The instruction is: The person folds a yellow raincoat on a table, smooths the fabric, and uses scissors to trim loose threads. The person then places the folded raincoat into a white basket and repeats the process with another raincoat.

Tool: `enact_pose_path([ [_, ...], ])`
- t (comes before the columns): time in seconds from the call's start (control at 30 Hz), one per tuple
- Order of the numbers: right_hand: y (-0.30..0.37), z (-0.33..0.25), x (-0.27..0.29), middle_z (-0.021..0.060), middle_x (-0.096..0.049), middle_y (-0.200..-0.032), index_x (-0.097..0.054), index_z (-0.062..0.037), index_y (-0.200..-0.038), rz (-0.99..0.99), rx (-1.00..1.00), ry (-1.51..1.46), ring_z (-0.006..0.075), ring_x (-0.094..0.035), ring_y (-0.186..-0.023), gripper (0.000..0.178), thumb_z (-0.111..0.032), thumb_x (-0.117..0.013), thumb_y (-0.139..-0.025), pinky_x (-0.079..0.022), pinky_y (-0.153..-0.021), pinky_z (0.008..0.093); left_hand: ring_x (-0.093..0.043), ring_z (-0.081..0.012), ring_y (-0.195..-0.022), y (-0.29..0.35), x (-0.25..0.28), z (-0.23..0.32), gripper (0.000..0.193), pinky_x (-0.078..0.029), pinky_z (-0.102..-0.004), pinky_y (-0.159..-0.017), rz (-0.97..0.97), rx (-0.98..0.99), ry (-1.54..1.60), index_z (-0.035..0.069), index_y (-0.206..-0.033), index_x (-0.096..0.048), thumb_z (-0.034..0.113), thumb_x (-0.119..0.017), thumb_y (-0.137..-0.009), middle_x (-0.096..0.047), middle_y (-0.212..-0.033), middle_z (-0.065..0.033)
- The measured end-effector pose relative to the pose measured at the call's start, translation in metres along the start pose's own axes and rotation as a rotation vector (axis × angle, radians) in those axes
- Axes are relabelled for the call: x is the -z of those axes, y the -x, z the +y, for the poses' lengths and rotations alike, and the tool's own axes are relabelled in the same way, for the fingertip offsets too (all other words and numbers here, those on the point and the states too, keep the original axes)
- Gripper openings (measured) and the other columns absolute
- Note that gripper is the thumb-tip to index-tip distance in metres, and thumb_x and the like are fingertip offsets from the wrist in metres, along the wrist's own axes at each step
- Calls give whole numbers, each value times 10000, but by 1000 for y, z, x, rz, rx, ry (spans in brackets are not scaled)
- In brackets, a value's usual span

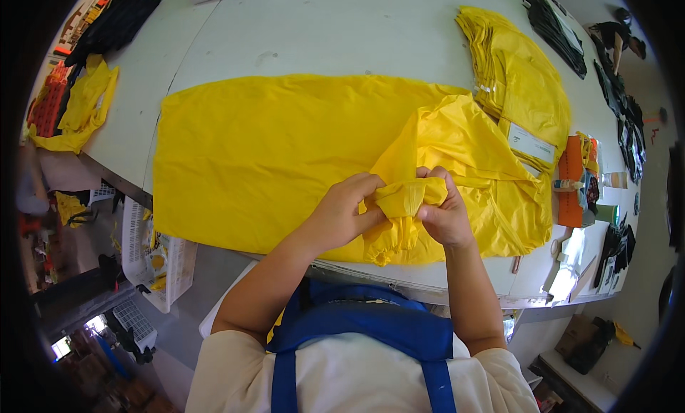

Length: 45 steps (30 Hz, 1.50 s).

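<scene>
A large yellow garment [264, 149] of smooth, thin fabric lies spread across the white table. Its right part is bunched up in loose folds. Both my hands hold one raised part of it, a turned-over fabric edge [409, 197] that looks like a sleeve end. My left hand [346, 209] pinches this edge from the left, thumb and fingers closed on it. From the right, my right hand [449, 212] grips the same edge, with its thumb in front. Below it hangs a gathered, ruffled end [384, 256] near the table's front edge.
Folded yellow garments [524, 92] lie stacked at the far right, a white label [531, 142] on them. An orange box [569, 207] with small items stands nearby. Dark garments [553, 31] lie farther back. A white crate [160, 263] sits below the table's left edge.
</scene>
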State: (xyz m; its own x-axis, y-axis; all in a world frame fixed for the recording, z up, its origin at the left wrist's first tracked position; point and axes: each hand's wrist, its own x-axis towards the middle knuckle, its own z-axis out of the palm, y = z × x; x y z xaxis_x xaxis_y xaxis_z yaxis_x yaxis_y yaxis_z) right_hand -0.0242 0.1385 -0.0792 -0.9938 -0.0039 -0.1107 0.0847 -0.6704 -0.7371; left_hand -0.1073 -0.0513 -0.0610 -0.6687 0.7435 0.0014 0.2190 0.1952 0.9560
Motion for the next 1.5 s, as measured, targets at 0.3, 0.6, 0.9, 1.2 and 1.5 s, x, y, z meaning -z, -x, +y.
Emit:
enact_pose_path([
  [0.3, -6, -3, 0, -29, -479, -663, -461, -83, -768, 669, 265, 778, 69, -427, -531, 166, 78, -449, -807, -342, -441, 216, -490, -155, -665, 11, -50, 33, 154, -381, -235, -577, 395, -194, 146, 39, -833, -567, -70, -631, -744, -502, -789, -51],
  [0.6, 12, -48, -9, 31, -562, -1028, -490, -70, -1048, 157, -164, -60, 151, -590, -938, 366, 76, -617, -737, -505, -799, 283, -496, -117, -962, 4, -11, 60, 293, -422, -231, -833, 47, 269, 974, 14, -1066, -572, -8, -634, -781, -505, -1046, -19],
  [0.9, -6, -40, -31, -49, -514, -694, -508, -62, -762, 439, 96, 639, 32, -448, -638, 188, 19, -678, -772, -352, -565, 187, -528, -196, -916, -6, -5, 44, 382, -444, -267, -796, 379, -8, -193, 42, -1048, -605, -81, -624, -686, -490, -987, -76],
  [1.2, -18, -48, -35, 33, -580, -883, -522, -17, -974, 361, 51, 539, 85, -552, -824, 217, 65, -607, -791, -452, -729, 197, -491, -247, -995, -17, 17, 75, 386, -455, -333, -801, 247, -249, -491, 89, -1049, -623, -12, -638, -677, -505, -1073, -102],
  [1.5, -15, -63, -42, 119, -568, -950, -520, -38, -1034, 402, 238, 971, 206, -554, -852, 379, 72, -641, -692, -462, -740, 288, -600, -277, -826, -19, 8, 64, 265, -502, -346, -711, 279, -369, -543, 43, -959, -623, -64, -611, -717, -609, -946, -118],
])
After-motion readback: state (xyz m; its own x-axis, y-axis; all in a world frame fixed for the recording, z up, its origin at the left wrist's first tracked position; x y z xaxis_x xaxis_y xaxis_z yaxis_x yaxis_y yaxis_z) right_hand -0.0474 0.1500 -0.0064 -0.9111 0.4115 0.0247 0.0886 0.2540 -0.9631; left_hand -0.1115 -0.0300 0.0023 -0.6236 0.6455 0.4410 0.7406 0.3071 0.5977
